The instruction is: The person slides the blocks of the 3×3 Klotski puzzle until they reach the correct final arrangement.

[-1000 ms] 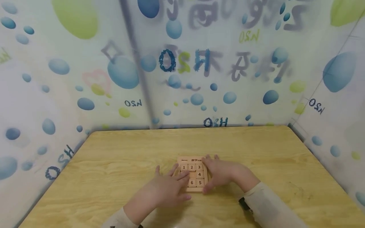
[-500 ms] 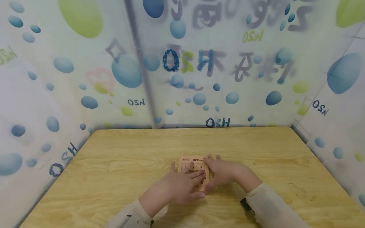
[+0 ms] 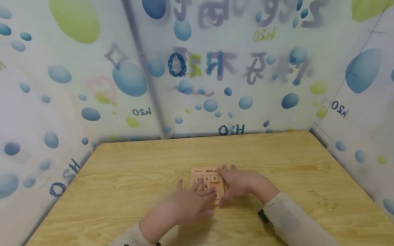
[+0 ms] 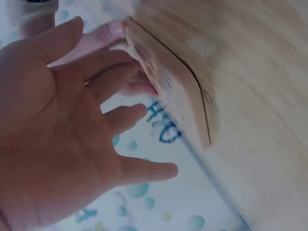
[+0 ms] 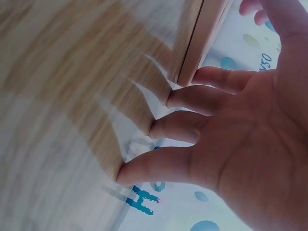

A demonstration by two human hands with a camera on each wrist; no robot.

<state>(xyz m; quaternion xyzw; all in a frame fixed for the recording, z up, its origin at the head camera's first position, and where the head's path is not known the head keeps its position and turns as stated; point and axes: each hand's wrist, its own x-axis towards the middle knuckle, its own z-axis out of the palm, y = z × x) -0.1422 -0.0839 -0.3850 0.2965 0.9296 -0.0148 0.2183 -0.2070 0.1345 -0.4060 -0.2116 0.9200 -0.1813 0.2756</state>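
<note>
A wooden sliding number puzzle [image 3: 200, 170] lies flat on the table, its top row of tiles reading 1, 2 and 3. The tile 4 [image 3: 206, 186] sits in the middle row, with a bare space to its right. Over the puzzle's lower left reaches my left hand [image 3: 188, 206], fingers spread and fingertips over the tiles, hiding much of the lower rows. At the right side is my right hand [image 3: 239, 184], index fingertip at the far corner and thumb at the near one. In the right wrist view, its other fingers [image 5: 175, 126] extend with their tips on the table.
The wooden table [image 3: 138, 164] stretches away on all sides of the puzzle. White walls [image 3: 261, 41] printed with blue and green drops stand behind it and along both sides. A dark band [image 3: 265, 218] circles the right wrist near the sleeve.
The tile 4 has slid left from the right column to the middle one, leaving the bare space at right. My left hand moved right across the puzzle, then slightly back; the right hand stayed.
</note>
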